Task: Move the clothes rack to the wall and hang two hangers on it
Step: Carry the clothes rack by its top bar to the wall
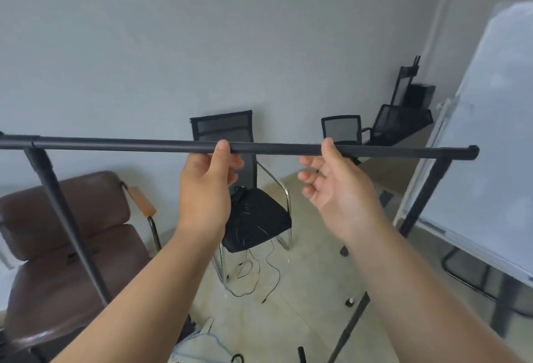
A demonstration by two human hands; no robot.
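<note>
Our forearms: nearest the camera, both bare, reaching up and forward from the bottom edge.
Our left hand (206,182): palm toward us, thumb over the top bar, fingers curled behind it; the grip is clamped on the bar near its middle.
Our right hand (331,181): thumb tip touching the bar, fingers spread apart and loose below it; we see this grip parted, not closed round anything.
Our clothes rack (129,144): black, its top bar running level across the view in front of us, one upright slanting down at the left, another at the right end; we see a grey wall (230,45) beyond it, with chairs between.
Mesh chair (245,178): black, behind the bar, between our hands, thin cables trailing from its seat to the tiled floor (311,276).
Brown leather chair (63,232): lower left, behind the left upright.
Whiteboard (490,146): leaning at the right, just beside the rack's right end.
</note>
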